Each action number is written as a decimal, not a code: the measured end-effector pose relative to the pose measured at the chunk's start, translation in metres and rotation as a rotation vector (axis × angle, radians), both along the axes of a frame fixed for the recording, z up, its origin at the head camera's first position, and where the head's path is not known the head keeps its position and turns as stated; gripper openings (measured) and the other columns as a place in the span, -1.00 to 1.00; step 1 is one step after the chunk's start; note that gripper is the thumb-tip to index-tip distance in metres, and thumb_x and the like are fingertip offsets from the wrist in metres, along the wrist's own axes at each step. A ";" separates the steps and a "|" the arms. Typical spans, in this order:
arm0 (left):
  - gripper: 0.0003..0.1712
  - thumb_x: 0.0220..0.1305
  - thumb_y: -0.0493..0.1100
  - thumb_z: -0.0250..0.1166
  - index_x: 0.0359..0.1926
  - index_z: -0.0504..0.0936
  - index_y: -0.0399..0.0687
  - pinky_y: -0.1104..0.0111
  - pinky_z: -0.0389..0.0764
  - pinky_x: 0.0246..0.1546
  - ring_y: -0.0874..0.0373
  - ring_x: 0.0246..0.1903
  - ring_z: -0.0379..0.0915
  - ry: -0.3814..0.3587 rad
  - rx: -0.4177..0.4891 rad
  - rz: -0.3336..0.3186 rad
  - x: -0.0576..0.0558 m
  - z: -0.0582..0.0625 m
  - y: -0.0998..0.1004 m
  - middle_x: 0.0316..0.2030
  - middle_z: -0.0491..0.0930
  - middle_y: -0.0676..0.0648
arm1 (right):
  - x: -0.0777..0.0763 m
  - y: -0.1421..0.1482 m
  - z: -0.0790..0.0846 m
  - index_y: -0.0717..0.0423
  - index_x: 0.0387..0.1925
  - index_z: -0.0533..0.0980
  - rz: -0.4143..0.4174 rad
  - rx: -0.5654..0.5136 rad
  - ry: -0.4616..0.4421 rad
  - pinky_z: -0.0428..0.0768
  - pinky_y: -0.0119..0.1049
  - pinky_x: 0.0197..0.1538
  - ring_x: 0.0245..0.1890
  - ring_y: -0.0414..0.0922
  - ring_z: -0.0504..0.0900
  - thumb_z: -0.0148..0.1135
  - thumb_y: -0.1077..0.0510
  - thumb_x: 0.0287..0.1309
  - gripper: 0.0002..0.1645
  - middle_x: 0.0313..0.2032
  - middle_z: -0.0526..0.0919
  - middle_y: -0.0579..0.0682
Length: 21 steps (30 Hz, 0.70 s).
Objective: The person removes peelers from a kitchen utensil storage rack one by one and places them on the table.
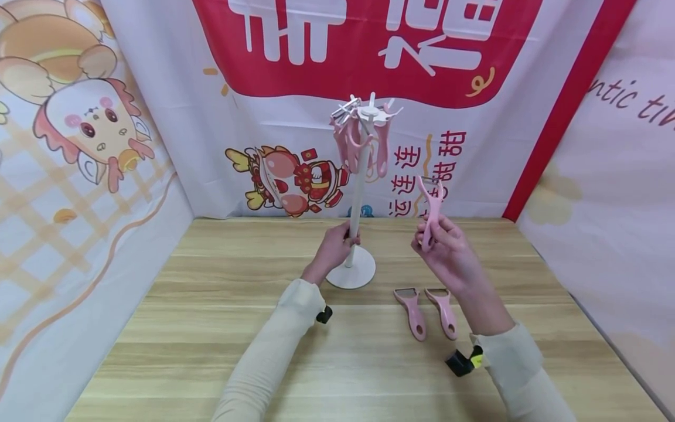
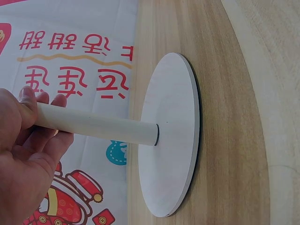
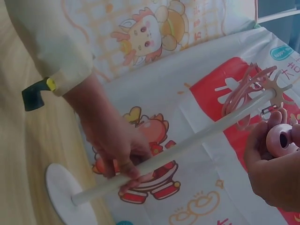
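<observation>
My left hand (image 1: pixel 333 249) grips the lower pole of a white stand (image 1: pixel 359 199), thumb and fingers around it. The stand's round base (image 2: pixel 171 183) rests on the table. Several pink peelers (image 1: pixel 382 153) hang from the hooks at the top. Right of the pole, my right hand (image 1: pixel 450 255) holds another pink peeler (image 1: pixel 434 208) by its handle, blade end up. In the right wrist view, the handle end (image 3: pixel 277 146) with its dark hole shows between the fingers. Two more pink peelers, a left one (image 1: pixel 414 317) and a right one (image 1: pixel 446 315), lie side by side near my right forearm.
The wooden table (image 1: pixel 211 328) runs back to a printed cloth backdrop (image 1: pixel 295 117) close behind the stand. More printed cloth hangs at the left and right sides. A small black camera (image 1: pixel 460 362) sits on the right wrist.
</observation>
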<state>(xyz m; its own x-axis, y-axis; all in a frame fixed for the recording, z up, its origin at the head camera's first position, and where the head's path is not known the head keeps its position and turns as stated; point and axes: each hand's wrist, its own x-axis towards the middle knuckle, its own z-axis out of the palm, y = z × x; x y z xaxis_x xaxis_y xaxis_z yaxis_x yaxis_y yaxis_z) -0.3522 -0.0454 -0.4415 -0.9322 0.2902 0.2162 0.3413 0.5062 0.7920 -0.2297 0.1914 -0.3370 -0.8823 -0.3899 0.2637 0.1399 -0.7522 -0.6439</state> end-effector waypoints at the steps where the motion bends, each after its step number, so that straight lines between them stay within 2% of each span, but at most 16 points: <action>1: -0.96 0.33 -0.21 0.11 -0.24 0.48 -0.03 0.12 0.52 0.05 0.15 -0.20 0.51 -0.001 0.001 0.000 0.000 0.000 0.000 -0.35 0.57 0.03 | 0.001 0.002 -0.002 0.19 -0.02 0.41 0.002 -0.003 -0.004 0.52 -0.23 0.02 -0.19 -0.07 0.56 -0.20 0.26 0.39 -0.73 -0.21 0.60 0.09; 5: -0.95 0.33 -0.20 0.11 -0.23 0.49 -0.05 0.11 0.51 0.06 0.14 -0.21 0.50 0.002 0.003 0.000 0.001 0.000 0.000 -0.35 0.57 0.03 | 0.004 0.010 -0.011 0.20 -0.04 0.43 0.004 0.005 -0.017 0.53 -0.24 0.04 -0.15 -0.06 0.57 -0.22 0.28 0.40 -0.72 -0.18 0.61 0.11; 12: -0.92 0.31 -0.20 0.13 -0.23 0.50 -0.12 0.13 0.54 0.02 0.12 -0.22 0.50 0.020 -0.004 0.008 0.003 0.002 0.000 -0.36 0.57 0.01 | 0.009 0.027 -0.026 0.23 -0.08 0.52 -0.038 0.087 -0.069 0.55 -0.33 -0.02 -0.09 -0.07 0.54 -0.19 0.32 0.37 -0.68 -0.14 0.59 0.11; 21: -0.94 0.32 -0.18 0.13 -0.25 0.49 -0.06 0.16 0.55 0.01 0.15 -0.23 0.51 0.030 -0.006 0.009 -0.001 -0.001 0.000 -0.36 0.58 0.03 | 0.018 0.052 -0.047 0.11 -0.09 0.56 -0.139 0.315 -0.168 0.55 -0.41 -0.13 -0.21 -0.18 0.50 -0.07 0.27 0.34 -0.72 -0.19 0.57 -0.04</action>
